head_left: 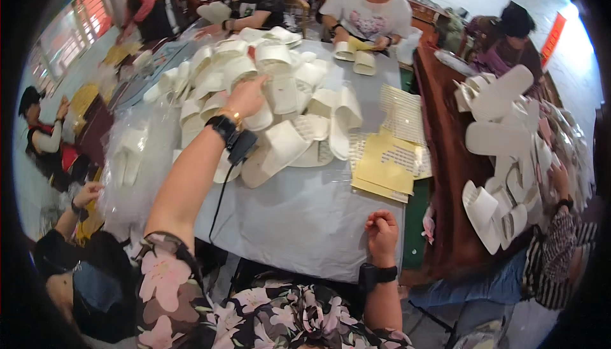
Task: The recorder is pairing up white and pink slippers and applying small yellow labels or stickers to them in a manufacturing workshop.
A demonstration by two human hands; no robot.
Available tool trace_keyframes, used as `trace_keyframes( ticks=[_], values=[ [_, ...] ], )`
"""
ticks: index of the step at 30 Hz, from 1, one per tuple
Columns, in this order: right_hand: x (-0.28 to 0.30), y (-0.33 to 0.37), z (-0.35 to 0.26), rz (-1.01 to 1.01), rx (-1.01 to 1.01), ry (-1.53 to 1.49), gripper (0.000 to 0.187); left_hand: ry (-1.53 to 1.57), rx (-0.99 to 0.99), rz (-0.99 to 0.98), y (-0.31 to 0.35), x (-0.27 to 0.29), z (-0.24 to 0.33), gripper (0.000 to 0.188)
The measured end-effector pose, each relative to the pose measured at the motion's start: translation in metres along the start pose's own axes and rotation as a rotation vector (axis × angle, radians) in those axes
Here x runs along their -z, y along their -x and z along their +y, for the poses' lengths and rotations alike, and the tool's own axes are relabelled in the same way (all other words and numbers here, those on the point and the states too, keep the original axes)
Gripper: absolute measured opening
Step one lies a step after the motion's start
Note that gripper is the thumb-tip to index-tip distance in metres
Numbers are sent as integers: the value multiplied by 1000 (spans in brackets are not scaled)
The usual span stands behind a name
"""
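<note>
My left hand (248, 99) reaches into a heap of white slippers (280, 139) on the table. Its index finger is stretched out against a slipper (239, 71) near the middle of the heap; the other fingertips are partly hidden. A watch, a gold-coloured bracelet and a small dark device with a cable sit on that wrist. Over the table's near right part, my right hand (383, 234) is held with curled fingers, and nothing shows in it. Beyond it lie yellow cards and printed sheets (385, 163).
Grey sheeting covers the table (286, 222). Clear plastic bags (143, 177) lie at its left. A brown table (445, 209) at the right bears more white slippers (499, 132). Several people work around; one across the table (372, 8) handles slippers and a yellow card.
</note>
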State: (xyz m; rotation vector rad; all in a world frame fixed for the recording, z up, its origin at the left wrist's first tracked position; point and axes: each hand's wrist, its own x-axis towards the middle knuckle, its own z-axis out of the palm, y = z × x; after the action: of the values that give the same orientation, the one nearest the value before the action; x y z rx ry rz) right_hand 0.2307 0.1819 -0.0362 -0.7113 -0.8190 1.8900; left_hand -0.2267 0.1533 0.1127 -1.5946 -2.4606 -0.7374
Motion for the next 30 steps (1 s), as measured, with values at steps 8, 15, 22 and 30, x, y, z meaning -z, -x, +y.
trace_keyframes(
  ticks=[8,15,22,30],
  values=[
    [3,4,-25,48,-84,-116,8,-83,-204,117,47,-18,-12,53],
    [36,36,-155,435,567,594,11,-110,-173,147,70,-19,-3,51],
    [106,11,-219,803,683,1602,34,79,-299,232,114,-7,66,47],
    [1,45,-192,499,526,1123,24,601,-187,-306,203,-14,130,53]
  ],
)
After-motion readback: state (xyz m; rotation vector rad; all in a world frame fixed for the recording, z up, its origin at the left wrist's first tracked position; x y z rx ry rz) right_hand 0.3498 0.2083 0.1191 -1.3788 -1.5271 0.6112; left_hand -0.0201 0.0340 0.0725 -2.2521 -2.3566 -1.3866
